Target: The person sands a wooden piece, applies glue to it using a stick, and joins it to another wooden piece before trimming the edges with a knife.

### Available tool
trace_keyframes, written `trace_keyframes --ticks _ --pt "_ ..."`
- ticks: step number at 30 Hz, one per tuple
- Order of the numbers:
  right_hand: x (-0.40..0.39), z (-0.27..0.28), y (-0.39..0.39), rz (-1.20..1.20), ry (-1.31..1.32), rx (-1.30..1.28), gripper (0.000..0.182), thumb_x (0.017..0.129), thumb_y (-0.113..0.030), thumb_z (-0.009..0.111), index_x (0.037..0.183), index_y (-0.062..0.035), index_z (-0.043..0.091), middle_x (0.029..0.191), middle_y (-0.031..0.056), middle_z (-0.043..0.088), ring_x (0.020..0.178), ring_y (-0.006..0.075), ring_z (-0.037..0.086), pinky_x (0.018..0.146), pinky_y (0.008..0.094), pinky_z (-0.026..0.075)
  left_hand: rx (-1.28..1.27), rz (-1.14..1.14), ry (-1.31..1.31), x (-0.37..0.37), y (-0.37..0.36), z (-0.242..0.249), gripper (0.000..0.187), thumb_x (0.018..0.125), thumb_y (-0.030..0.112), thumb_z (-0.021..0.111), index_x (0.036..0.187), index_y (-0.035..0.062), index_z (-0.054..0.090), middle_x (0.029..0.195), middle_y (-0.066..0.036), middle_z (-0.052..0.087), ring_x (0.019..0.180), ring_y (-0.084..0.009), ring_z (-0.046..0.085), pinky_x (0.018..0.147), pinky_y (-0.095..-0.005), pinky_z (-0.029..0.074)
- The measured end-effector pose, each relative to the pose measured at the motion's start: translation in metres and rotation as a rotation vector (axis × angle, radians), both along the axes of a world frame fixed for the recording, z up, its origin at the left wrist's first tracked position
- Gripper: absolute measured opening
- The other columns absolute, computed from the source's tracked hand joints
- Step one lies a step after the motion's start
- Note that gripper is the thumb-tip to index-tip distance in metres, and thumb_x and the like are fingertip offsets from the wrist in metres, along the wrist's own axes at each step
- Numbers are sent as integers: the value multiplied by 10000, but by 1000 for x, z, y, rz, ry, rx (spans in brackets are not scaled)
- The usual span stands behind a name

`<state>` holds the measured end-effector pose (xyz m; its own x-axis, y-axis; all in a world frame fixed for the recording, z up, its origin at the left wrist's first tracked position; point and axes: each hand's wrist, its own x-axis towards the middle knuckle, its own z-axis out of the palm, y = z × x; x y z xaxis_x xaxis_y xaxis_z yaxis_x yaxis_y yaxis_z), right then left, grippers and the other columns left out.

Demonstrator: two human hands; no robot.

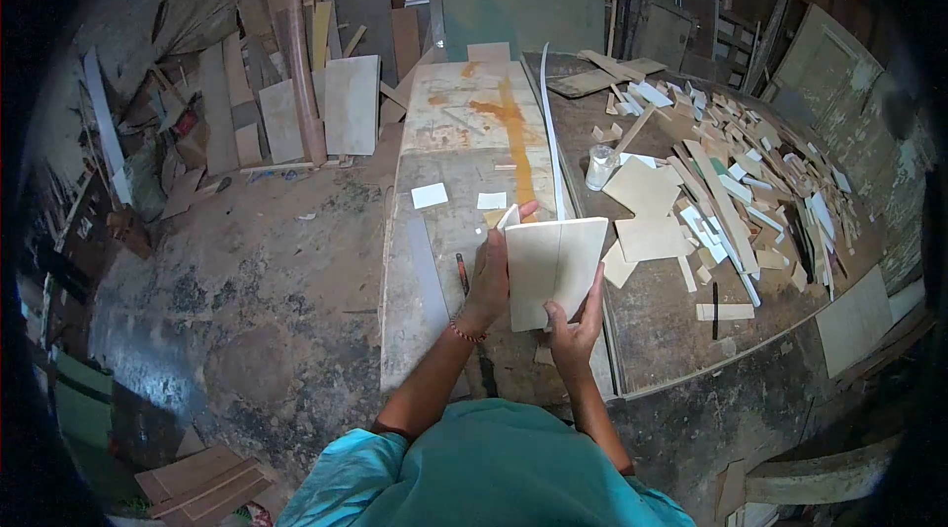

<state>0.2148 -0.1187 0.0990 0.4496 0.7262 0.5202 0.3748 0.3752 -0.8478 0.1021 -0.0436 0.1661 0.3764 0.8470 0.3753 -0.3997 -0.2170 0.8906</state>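
A pale rectangular wooden panel [555,265] is held upright in front of me, with a thin vertical line down its face. My left hand [490,275] is closed on its left edge, most of the fingers hidden behind it. A small pale piece [510,218] shows by the left fingers at the panel's top corner. At the lower right edge, my right hand [578,329] grips the panel, thumb on the near face. Left of the panel, an orange-and-black pencil-like tool [462,273] lies on the workbench [415,349]. Two small white rectangles [430,195] lie beyond it.
A long white strip [550,132] runs along the bench behind the panel. Many wood offcuts [731,191] are heaped on the right, near a clear jar [599,167]. Boards [352,104] lean at the back left. A grey strip [428,270] lies at the bench's left.
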Motion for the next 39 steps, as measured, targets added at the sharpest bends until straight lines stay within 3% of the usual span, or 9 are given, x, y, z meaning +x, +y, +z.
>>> trace_keyframes --ticks 7,10,22,34,37,39 --pt "5 -4 2 -72 -27 -10 772 676 -17 606 1330 51 202 1132 242 435 1046 339 461 902 386 368 2 -13 -39 2 8 -9 633 906 518 255 1324 46 301 998 -30 515 894 -84 450 805 -240 361" --pt "11 -10 2 -101 -49 -23 765 675 -24 613 1324 51 215 1156 248 427 1074 348 445 922 390 353 24 -55 -17 1 13 -17 664 896 513 304 1328 14 242 1141 -87 475 1026 -149 448 895 -275 340" --pt "20 -22 1 -91 -5 1 746 685 -14 609 1318 53 220 1235 263 384 1143 346 410 958 387 329 91 34 46 14 13 -23 699 884 533 321 1340 16 211 1160 -86 440 1034 -139 427 898 -259 328" --pt "24 -16 4 -47 22 -33 758 687 -5 590 1335 37 199 1270 251 364 1171 322 388 974 376 309 132 26 201 10 15 -16 759 897 481 352 1369 -9 15 1335 -110 310 1168 -155 338 967 -259 267" --pt "24 -17 5 -20 54 -28 771 680 11 590 1341 26 195 1287 238 356 1177 306 386 980 369 304 60 -106 107 12 13 -16 658 922 361 335 1356 -41 48 1427 -184 90 1322 -232 79 1050 -293 94" --pt "25 -17 5 9 83 -15 778 676 25 588 1345 20 191 1296 228 351 1183 294 383 984 364 300 115 -114 158 10 13 -13 669 920 333 357 1352 -50 19 1428 -191 53 1323 -228 58 1050 -290 91"
